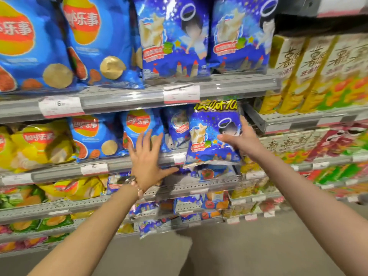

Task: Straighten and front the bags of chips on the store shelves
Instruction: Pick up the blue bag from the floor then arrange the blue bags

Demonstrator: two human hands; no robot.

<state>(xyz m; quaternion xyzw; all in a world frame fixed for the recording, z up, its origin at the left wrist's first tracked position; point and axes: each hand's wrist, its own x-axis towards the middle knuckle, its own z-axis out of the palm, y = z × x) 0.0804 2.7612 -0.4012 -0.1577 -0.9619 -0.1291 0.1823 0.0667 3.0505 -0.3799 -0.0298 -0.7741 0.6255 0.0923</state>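
My right hand point(242, 139) grips the right side of a dark blue snack bag point(211, 134) with a yellow-lettered top, held upright in front of the second shelf. My left hand point(147, 156) is spread open, fingers straight, in front of a blue chip bag point(139, 124) at the shelf's front rail point(119, 166). Another dark blue bag point(177, 126) stands behind, between the two hands. Further blue chip bags point(93, 136) and yellow chip bags point(39, 144) line the same shelf to the left.
The top shelf carries large blue chip bags point(95, 42) and dark blue bags point(175, 40). Yellow boxes point(310, 72) fill the adjoining unit to the right. Lower shelves hold more snack bags point(215, 172), some leaning. Grey floor point(239, 251) lies below.
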